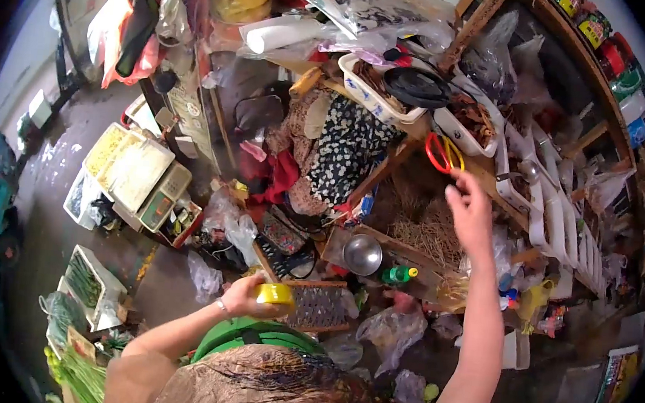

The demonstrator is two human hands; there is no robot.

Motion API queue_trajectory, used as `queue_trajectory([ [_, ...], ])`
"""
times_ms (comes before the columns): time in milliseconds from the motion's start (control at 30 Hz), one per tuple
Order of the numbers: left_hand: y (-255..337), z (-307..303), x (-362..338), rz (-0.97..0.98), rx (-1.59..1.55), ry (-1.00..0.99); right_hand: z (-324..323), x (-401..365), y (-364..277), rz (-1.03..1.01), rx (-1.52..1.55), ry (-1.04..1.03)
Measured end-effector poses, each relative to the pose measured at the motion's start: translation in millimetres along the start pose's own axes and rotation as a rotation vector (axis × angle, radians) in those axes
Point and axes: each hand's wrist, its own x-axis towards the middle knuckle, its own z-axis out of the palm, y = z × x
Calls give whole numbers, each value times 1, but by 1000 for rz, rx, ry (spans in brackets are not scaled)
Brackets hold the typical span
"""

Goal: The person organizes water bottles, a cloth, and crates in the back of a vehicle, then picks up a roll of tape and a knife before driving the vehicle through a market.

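In my left hand point(243, 295) is a roll of yellow tape point(275, 298), gripped from its left side in front of my body. My right hand point(469, 211) is stretched forward with its fingers apart. Its fingertips are right at the red and yellow looped handles of scissors point(443, 153), which sit by the edge of a white tray point(468, 133); their blades do not show. Below that hand lies a heap of thin brown twigs point(430, 233). A steel bowl point(362, 255) and a green bottle point(398, 275) stand on a wooden ledge between my arms.
Another white basket point(380, 92) carries a black round object point(416, 87). Dark flowered cloth point(351, 143) lies ahead. At left are a weighing scale point(164, 198) and a foam box of greens point(88, 285). Plastic bags point(395, 332) lie near my body, and white racks point(563, 220) stand at right.
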Motion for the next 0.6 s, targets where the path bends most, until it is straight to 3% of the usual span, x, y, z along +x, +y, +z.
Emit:
queue_trajectory([
  [67,-46,-10,-17,-75,166,91,5,34,10,-88,-114,86],
  [100,-42,-12,-33,-174,88,153,9,50,15,-90,-181,84],
  [133,-40,-14,-45,-208,213,202,14,65,25,-98,-241,77],
  [233,-18,-14,-83,-320,44,289,24,89,22,66,-418,-52],
  [333,-35,-1,-109,-426,59,303,26,97,24,68,-473,-64],
  [400,-38,14,-129,-375,-52,475,26,105,60,-83,-399,-65],
  [533,-58,30,-151,-518,-500,322,10,61,33,91,-379,-127],
  [600,-36,36,-156,-556,-492,304,3,48,64,67,-287,-88],
])
